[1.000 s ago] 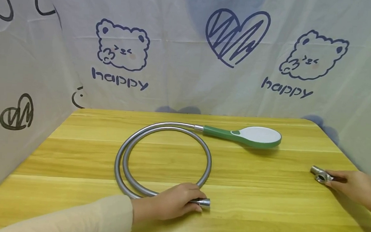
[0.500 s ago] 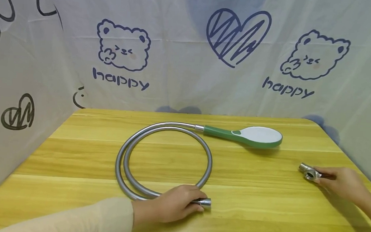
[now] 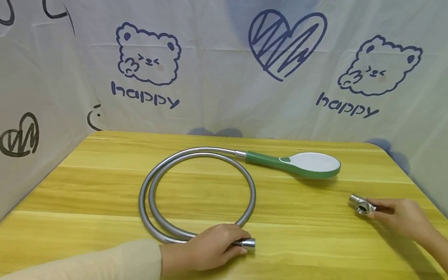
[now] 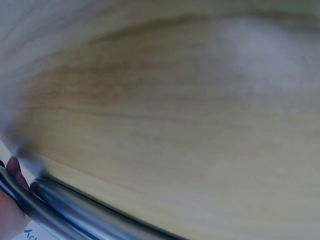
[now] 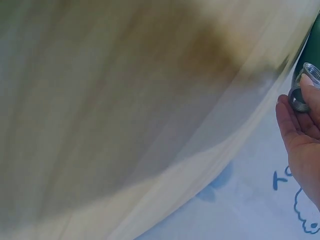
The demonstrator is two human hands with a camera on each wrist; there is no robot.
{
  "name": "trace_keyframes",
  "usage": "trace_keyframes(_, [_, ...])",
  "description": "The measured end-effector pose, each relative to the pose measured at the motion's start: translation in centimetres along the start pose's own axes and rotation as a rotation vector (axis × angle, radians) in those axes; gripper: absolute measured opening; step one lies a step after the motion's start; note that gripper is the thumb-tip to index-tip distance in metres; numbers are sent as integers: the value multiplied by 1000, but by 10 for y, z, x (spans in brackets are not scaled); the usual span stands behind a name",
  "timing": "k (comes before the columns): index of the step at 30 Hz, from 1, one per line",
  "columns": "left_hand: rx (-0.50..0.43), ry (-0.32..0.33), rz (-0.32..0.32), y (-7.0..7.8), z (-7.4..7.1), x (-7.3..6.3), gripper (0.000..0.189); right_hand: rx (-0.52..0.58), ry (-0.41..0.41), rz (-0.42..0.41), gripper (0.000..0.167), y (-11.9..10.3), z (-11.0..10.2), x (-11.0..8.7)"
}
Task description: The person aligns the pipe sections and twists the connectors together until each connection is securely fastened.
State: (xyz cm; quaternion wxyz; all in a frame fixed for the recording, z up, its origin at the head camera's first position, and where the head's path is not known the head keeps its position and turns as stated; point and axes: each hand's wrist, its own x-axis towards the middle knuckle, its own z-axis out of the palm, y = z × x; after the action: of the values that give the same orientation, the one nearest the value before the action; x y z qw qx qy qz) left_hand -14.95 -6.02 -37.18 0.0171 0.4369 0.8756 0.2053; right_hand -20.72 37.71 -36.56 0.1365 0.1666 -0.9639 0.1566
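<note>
In the head view my left hand point(image 3: 214, 247) grips a grey metal shower hose point(image 3: 252, 194) close to its shiny end nut point(image 3: 248, 244). The hose lies coiled on the wooden table and runs into the green handle of a shower head point(image 3: 314, 163) with a white face. In the left wrist view two strands of the hose point(image 4: 105, 215) pass by my fingertips point(image 4: 13, 165). At the right, my right hand point(image 3: 406, 218) pinches a small silver tee-shaped pipe fitting point(image 3: 362, 206) over the table. Its threaded round opening shows in the right wrist view.
The yellow wooden table point(image 3: 300, 275) fills the lower part of the head view. A white cloth point(image 3: 212, 78) with drawn bears and hearts hangs behind it and along both sides.
My right hand has moved left with the pipe fitting, away from the table's right edge. The left hand, hose and shower head stay nearly still.
</note>
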Motion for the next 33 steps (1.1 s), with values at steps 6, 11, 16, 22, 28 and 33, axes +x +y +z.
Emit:
trace_keyframes(6, [-18, 14, -15, 3, 0, 0, 26, 45, 9, -28, 34, -13, 3, 4])
trace_keyframes(11, [-28, 14, -25, 4, -1, 0, 26, 97, 3, -57, 32, -25, 10, 6])
trace_keyframes(16, [-32, 20, -31, 3, 0, 0, 27, 168, -5, -112, 32, -37, 14, 9])
trace_keyframes(22, [-51, 36, -21, 3, 1, 0, 25, 190, -24, -167, 31, -52, 18, 13])
trace_keyframes(28, [-60, 37, -22, 2, 1, 1, 24, 233, -52, -178, 31, -65, 20, 16])
trace_keyframes(33, [-61, 47, -15, 2, 2, 1, 25, 272, -81, -187, 31, -73, 22, 18])
